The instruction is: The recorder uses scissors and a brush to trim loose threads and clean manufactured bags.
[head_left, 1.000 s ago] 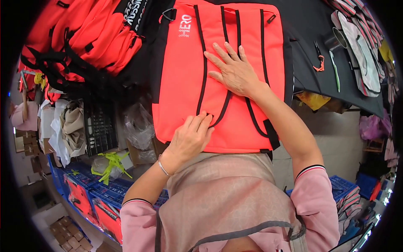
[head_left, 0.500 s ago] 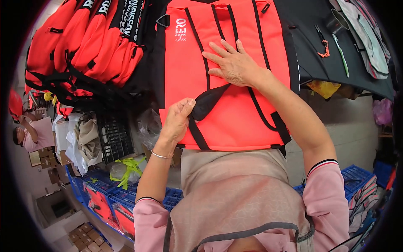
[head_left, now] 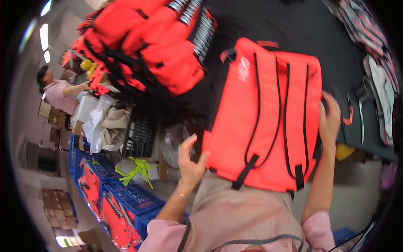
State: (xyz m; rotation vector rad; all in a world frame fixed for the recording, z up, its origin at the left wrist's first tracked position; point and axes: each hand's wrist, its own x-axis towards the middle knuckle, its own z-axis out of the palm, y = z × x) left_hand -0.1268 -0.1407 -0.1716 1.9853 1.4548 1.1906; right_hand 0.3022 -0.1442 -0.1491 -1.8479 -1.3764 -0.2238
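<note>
Orange backpack [head_left: 268,122]: we grip its side edges, left hand [head_left: 189,161] and right hand [head_left: 330,119], apparently lightly; it could slide off the black table [head_left: 336,42].

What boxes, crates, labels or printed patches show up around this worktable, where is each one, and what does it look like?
White printed patch: top left corner of the orange padded bag with black straps held between both hands.
White lettered bands: on the heap of orange vests, upper middle.
Blue plastic crates: floor, lower left, holding orange items.
Brown cardboard boxes: far lower left, stacked.
</note>
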